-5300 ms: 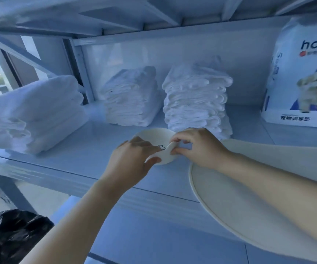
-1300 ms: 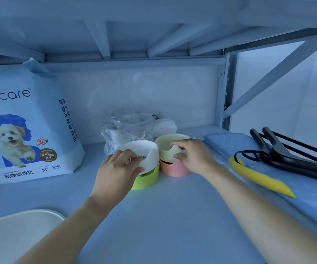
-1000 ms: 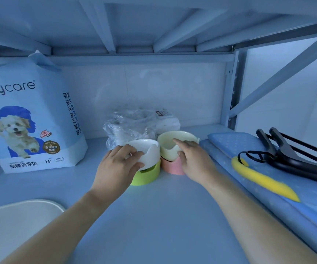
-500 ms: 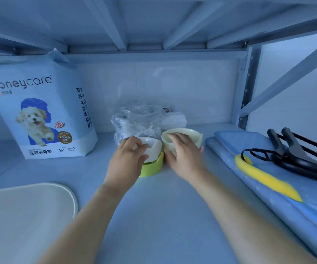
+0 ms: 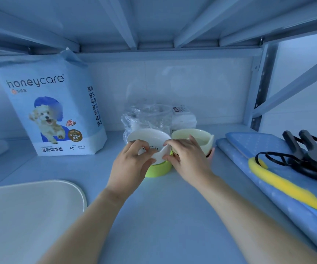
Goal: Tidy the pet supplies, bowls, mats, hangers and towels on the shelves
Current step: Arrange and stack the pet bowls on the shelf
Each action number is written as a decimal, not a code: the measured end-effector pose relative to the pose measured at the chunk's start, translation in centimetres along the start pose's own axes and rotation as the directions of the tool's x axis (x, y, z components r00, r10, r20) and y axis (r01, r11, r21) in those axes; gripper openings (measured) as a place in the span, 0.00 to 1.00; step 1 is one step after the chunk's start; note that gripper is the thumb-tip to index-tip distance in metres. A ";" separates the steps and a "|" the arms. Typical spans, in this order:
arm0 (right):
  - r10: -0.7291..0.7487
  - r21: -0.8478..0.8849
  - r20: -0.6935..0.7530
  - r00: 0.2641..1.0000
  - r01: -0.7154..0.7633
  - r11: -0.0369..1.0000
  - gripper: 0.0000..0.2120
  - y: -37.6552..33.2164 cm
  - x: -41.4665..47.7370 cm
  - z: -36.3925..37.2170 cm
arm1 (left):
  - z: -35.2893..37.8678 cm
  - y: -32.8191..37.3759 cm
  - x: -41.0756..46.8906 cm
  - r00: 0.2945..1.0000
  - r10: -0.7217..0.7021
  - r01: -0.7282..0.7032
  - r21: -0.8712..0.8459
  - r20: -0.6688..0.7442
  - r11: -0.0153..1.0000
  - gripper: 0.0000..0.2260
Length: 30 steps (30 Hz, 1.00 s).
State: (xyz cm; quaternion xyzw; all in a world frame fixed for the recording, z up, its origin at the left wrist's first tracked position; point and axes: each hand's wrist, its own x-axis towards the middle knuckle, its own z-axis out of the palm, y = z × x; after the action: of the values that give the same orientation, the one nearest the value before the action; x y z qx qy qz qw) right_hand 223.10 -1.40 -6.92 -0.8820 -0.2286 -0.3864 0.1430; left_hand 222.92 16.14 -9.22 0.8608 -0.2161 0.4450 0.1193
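A white pet bowl sits on a green base at the middle of the shelf. My left hand and my right hand both pinch its near rim. Right beside it stands a pale yellow bowl on a pink base, partly hidden behind my right hand.
A honeycare pet pad bag stands at the back left. A crumpled clear plastic bag and a white pack lie behind the bowls. A cream mat lies front left. Blue mats with black hangers and a yellow piece lie right.
My right hand has left the yellow bowl and come over to the white bowl's rim. My left hand has stayed on the white bowl. The view has shifted slightly left.
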 end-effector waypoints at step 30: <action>-0.072 0.066 -0.104 0.992 0.079 0.995 0.19 0.8 -0.2 1.3 | -0.2 -0.2 -0.8 0.972 -0.235 0.236 -0.170 0.028 0.957 0.11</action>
State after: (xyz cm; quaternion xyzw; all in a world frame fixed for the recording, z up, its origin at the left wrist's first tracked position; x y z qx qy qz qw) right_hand 224.20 -1.58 -7.95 -0.8466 -0.2674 -0.4274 0.1704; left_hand 222.42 16.59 -9.76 0.8686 -0.1501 0.4041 0.2443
